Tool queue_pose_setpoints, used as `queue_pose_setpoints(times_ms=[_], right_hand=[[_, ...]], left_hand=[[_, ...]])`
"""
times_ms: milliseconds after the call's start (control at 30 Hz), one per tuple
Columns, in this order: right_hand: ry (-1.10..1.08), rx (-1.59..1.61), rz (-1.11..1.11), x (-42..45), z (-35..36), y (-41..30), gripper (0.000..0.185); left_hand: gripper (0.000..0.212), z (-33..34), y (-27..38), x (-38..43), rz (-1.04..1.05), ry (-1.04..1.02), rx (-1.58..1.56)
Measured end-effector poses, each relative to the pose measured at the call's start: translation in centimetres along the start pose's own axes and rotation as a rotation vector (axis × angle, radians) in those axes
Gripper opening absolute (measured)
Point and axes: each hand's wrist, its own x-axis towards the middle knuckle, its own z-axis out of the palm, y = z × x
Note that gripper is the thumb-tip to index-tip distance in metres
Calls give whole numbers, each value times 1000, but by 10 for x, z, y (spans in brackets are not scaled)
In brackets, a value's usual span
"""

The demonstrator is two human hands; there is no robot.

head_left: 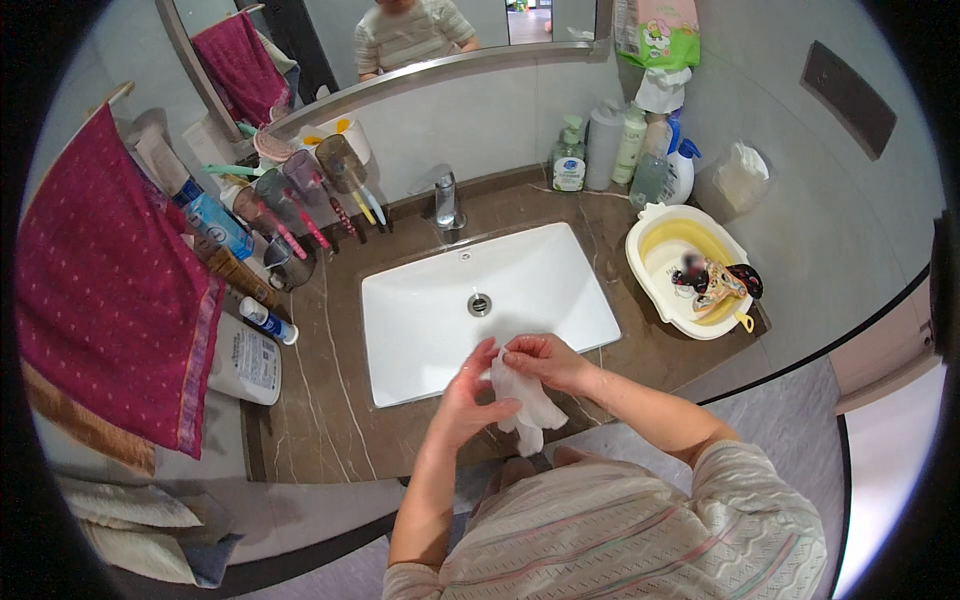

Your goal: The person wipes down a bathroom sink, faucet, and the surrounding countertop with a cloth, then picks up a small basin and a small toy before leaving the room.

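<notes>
A limp white tissue or thin cloth (pixel 525 405) hangs over the front rim of the white sink (pixel 420 300). My right hand (pixel 546 361) pinches its upper end between thumb and fingers. Close beside it on the left is my left hand (pixel 465 397), fingers curved upward and thumb lying across the cloth. Whether the left hand grips it is unclear. Both hands look wet. Behind the basin stands a chrome faucet (pixel 445 201), with no water visibly running.
A yellow and white basin (pixel 652 289) holding patterned fabric sits right on the brown counter (pixel 322 420). Pump bottles (pixel 568 166) line the back right corner. Cups with toothbrushes (pixel 300 187) hang at left, near a maroon towel (pixel 112 285) and a white container (pixel 251 364).
</notes>
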Motion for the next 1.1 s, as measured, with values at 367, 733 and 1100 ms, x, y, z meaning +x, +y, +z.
queue_pose_setpoints(times_ms=[367,733,1100], right_hand=[[123,-208,43,-14,-2,-14,23],[48,15,175,-24,-24,1,26],[149,41,237,-38,-24,-15,29]], left_hand=[[19,-14,-22,7,-306,-67,-55],[31,-16,-31,0,-406,-190,195],[34,-22,-16,-5,-370,-49,-100]])
